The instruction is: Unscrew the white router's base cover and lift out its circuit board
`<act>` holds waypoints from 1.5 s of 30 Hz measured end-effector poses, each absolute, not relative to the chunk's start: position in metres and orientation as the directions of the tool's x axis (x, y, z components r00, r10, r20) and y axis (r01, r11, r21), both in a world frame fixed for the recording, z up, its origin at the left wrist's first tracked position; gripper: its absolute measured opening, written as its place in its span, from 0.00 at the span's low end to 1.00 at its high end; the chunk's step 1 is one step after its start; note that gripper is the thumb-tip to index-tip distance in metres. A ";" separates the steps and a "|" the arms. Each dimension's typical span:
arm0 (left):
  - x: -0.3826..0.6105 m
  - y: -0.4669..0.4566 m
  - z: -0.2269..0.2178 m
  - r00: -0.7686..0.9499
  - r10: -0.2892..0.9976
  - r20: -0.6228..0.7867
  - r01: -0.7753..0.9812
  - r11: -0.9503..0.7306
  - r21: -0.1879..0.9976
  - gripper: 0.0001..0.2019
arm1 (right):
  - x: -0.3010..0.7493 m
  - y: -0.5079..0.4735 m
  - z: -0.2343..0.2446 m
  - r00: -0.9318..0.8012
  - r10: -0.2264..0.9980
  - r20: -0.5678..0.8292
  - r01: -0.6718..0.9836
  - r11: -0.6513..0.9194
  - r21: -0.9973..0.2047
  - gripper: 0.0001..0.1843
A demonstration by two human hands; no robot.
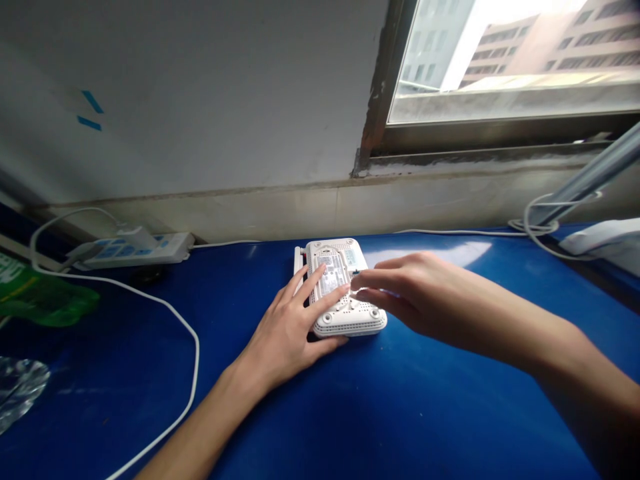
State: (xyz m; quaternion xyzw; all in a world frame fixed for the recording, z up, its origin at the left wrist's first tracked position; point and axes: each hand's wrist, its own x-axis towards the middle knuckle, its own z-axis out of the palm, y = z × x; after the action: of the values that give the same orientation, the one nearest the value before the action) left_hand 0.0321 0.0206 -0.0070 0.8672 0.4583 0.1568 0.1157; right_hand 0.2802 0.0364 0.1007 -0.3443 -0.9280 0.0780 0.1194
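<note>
A white router lies upside down on the blue table top, showing its vented underside, round feet and a label. A folded white antenna runs along its left side. My left hand rests spread over the router, with the fingers across the label and the thumb reaching the near-right part. My right hand comes in from the right, its fingertips at the router's label area. Whether those fingertips pinch anything is too small to tell.
A white power strip with a plug lies at the back left, and a white cable curves across the table. A green bag and crumpled foil lie at the left. A white device and a metal tube sit at the right, under a window.
</note>
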 end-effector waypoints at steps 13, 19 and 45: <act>0.033 0.021 -0.007 0.531 0.834 0.152 0.765 -0.548 0.338 0.39 | 0.284 0.036 0.100 -0.719 0.676 0.160 0.637 0.734 -0.237 0.11; 0.033 0.021 -0.007 0.530 0.835 0.146 0.765 -0.545 0.342 0.39 | 0.286 0.034 0.103 -0.732 0.659 0.171 0.613 0.747 -0.256 0.20; 0.032 0.021 -0.006 0.535 0.831 0.153 0.754 -0.551 0.357 0.38 | 0.284 0.034 0.105 -0.736 0.646 0.203 0.590 0.759 -0.277 0.18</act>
State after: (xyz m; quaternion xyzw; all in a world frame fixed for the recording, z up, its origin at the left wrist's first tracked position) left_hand 0.0323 0.0206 -0.0060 0.8671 0.4571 0.1540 0.1245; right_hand 0.2845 0.0341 0.1045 -0.3334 -0.9265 0.0977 0.1445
